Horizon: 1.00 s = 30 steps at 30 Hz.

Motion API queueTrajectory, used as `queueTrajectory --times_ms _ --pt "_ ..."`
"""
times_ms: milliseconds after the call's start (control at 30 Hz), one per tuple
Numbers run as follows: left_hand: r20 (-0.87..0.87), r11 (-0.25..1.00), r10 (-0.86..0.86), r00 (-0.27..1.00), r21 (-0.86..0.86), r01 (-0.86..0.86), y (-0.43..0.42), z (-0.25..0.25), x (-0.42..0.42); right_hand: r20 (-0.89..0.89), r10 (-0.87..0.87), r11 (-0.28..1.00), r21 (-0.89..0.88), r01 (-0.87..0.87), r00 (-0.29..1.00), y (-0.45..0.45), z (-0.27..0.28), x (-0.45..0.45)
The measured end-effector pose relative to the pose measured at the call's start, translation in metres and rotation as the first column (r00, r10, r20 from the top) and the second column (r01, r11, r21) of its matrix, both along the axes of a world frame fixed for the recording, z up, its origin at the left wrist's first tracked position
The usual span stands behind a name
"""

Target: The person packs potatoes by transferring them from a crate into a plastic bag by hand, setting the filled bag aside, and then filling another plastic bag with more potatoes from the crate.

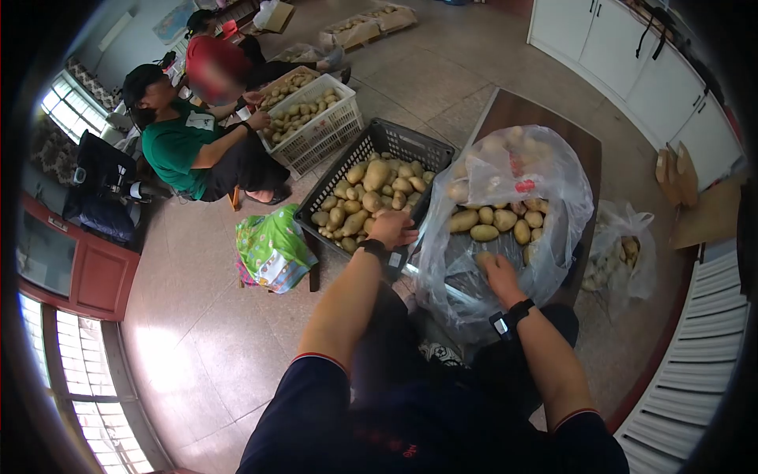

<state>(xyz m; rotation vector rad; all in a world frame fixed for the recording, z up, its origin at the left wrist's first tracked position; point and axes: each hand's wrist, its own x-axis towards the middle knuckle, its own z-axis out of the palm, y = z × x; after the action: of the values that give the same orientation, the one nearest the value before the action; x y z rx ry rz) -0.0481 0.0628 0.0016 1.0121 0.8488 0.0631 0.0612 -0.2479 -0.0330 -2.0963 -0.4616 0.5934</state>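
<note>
My left hand (392, 229) is over the near edge of a black plastic crate (306, 207) heaped with potatoes (375, 178). Its fingers point right, partly spread, and I see nothing held in them. Inside a large clear plastic bag (442, 272), my right hand (500, 280) reaches down with its fingers closed round a potato (482, 258), which they partly hide. More potatoes (484, 232) lie in the bag beyond that hand, some blurred behind the plastic. The bag rests on a dark brown tabletop (505, 117). A dark band with a small device is on each wrist.
Two people (178, 146) sit at the far left by white crates (316, 146) of potatoes. A green patterned cloth (272, 246) covers a stool beside the black crate. Another clear bag (620, 257) stands on the floor to the right, near a white radiator (695, 363) and cardboard (707, 213).
</note>
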Motion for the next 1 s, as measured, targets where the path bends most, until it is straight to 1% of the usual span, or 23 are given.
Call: queueTrajectory --times_ms 67,100,133,167,200,233,267,300,333,400,467,500,533,600,633,667,700,733,800,833,867,967,1000 --pt "0.009 0.999 -0.036 0.999 -0.021 0.037 -0.007 0.009 -0.001 -0.278 -0.016 0.995 0.090 0.043 0.961 0.007 0.026 -0.009" --pt "0.020 0.997 -0.067 0.998 -0.038 0.068 -0.009 0.014 -0.002 -0.279 -0.018 0.995 0.090 0.044 0.960 0.009 0.026 -0.009" --pt "0.019 0.997 -0.067 0.998 -0.038 0.068 -0.007 0.006 0.000 -0.319 0.008 0.992 0.122 0.033 0.948 0.012 0.024 -0.009" --pt "0.026 0.970 -0.223 0.975 0.103 0.219 -0.005 -0.006 0.002 -0.359 0.036 0.987 0.156 0.022 0.933 0.016 0.027 -0.009" --pt "0.011 0.902 -0.372 0.928 0.241 0.358 -0.002 -0.017 0.005 -0.359 0.038 0.987 0.158 0.021 0.933 0.019 0.029 -0.010" --pt "0.010 0.902 -0.370 0.929 0.243 0.356 -0.004 -0.014 0.006 -0.397 0.055 0.985 0.171 0.015 0.916 0.023 0.040 -0.011" --pt "-0.034 0.880 -0.431 0.902 0.204 0.428 -0.006 -0.008 0.007 -0.433 0.074 0.983 0.186 0.008 0.899 0.027 0.048 -0.013" --pt "-0.075 0.853 -0.490 0.868 0.162 0.496 -0.008 -0.002 0.009 -0.432 0.080 0.982 0.190 0.004 0.898 0.032 0.055 -0.015" --pt "-0.078 0.856 -0.484 0.872 0.167 0.490 -0.010 0.001 0.009 -0.445 0.100 0.972 0.236 0.009 0.890 0.037 0.060 -0.016" --pt "-0.012 0.802 -0.579 0.816 0.172 0.572 -0.016 0.005 0.008 -0.454 0.143 0.955 0.296 -0.003 0.879 0.051 0.060 -0.016" --pt "0.017 0.854 -0.520 0.854 0.032 0.519 -0.028 0.023 0.005 -0.385 0.165 0.938 0.345 -0.024 0.908 0.066 0.050 -0.015" --pt "-0.029 0.869 -0.494 0.869 -0.010 0.494 -0.034 0.032 0.007 -0.437 0.149 0.940 0.340 0.009 0.887 0.072 0.059 -0.018" --pt "-0.074 0.885 -0.465 0.882 -0.054 0.462 -0.038 0.037 0.009 -0.431 0.189 0.931 0.364 -0.022 0.882 0.078 0.065 -0.019" --pt "-0.038 0.877 -0.479 0.877 -0.074 0.475 -0.039 0.026 0.012 -0.396 0.207 0.940 0.333 -0.070 0.895 0.087 0.072 -0.021" --pt "-0.026 0.865 -0.495 0.868 -0.104 0.490 -0.039 0.029 0.012 -0.391 0.227 0.936 0.342 -0.088 0.892 0.092 0.072 -0.023" --pt "-0.011 0.849 -0.516 0.856 -0.135 0.510 -0.040 0.032 0.013 -0.340 0.222 0.944 0.311 -0.113 0.914 0.095 0.072 -0.024" --pt "0.009 0.846 -0.524 0.852 -0.115 0.521 -0.041 0.034 0.013 -0.287 0.213 0.952 0.276 -0.132 0.934 0.097 0.072 -0.025" --pt "0.012 0.849 -0.519 0.855 -0.111 0.517 -0.039 0.030 0.014 -0.282 0.219 0.951 0.278 -0.139 0.934 0.098 0.070 -0.024" --pt "0.034 0.830 -0.547 0.837 -0.106 0.547 -0.034 0.022 0.017 -0.226 0.246 0.925 0.346 -0.158 0.943 0.101 0.067 -0.025" --pt "0.046 0.841 -0.533 0.845 -0.082 0.535 -0.033 0.019 0.017 -0.238 0.256 0.911 0.384 -0.152 0.937 0.100 0.065 -0.024" --pt "0.047 0.842 -0.531 0.846 -0.080 0.533 -0.031 0.016 0.017 -0.236 0.259 0.910 0.384 -0.155 0.937 0.099 0.060 -0.023" --pt "0.019 0.866 -0.498 0.867 -0.042 0.498 -0.023 0.007 0.017 -0.224 0.245 0.912 0.383 -0.146 0.943 0.093 0.038 -0.017" --pt "0.029 0.911 -0.399 0.917 -0.097 0.400 -0.019 -0.001 0.017 -0.220 0.243 0.911 0.385 -0.145 0.945 0.090 0.030 -0.015"
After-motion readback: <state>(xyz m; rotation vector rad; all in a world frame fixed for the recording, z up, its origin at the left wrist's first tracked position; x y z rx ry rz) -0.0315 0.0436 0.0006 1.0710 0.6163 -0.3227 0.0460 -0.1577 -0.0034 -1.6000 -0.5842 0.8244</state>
